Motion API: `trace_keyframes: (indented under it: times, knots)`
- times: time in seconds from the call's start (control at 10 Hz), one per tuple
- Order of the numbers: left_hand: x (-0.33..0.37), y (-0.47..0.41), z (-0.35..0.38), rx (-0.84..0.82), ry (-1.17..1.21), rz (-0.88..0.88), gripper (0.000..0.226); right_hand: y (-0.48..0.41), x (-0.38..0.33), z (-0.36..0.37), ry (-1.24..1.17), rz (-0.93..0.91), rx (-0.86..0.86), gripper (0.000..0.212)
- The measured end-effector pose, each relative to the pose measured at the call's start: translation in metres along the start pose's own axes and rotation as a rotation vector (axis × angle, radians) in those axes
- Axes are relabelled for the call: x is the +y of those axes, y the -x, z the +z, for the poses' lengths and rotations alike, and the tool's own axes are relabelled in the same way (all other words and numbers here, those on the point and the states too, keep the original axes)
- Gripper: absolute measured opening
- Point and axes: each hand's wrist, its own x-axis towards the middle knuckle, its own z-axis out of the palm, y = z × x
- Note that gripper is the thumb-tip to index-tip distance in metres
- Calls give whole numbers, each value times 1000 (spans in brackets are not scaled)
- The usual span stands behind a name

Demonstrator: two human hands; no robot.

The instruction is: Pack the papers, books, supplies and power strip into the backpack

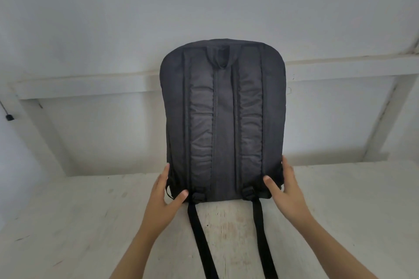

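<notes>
A dark grey backpack stands upright on the white table, its padded shoulder-strap side facing me. Two black webbing straps trail from its bottom toward me across the tabletop. My left hand grips the lower left corner, thumb on the back panel and fingers round the side. My right hand grips the lower right corner the same way. No papers, books, supplies or power strip are in view.
A white wall rises behind the table, with a white shelf frame running across it and slanted white supports at both sides. A small black object on a cord hangs at the far left edge.
</notes>
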Motion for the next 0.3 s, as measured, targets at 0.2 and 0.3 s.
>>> trace_keyframes:
  times: [0.2, 0.3]
  knots:
    - [-6, -14, 8, -76, 57, -1, 80, 7, -13, 2, -77, -17, -24, 68]
    - [-1, -17, 1, 53, 35, 15, 76, 11, -30, -12, -95, 1, -15, 64]
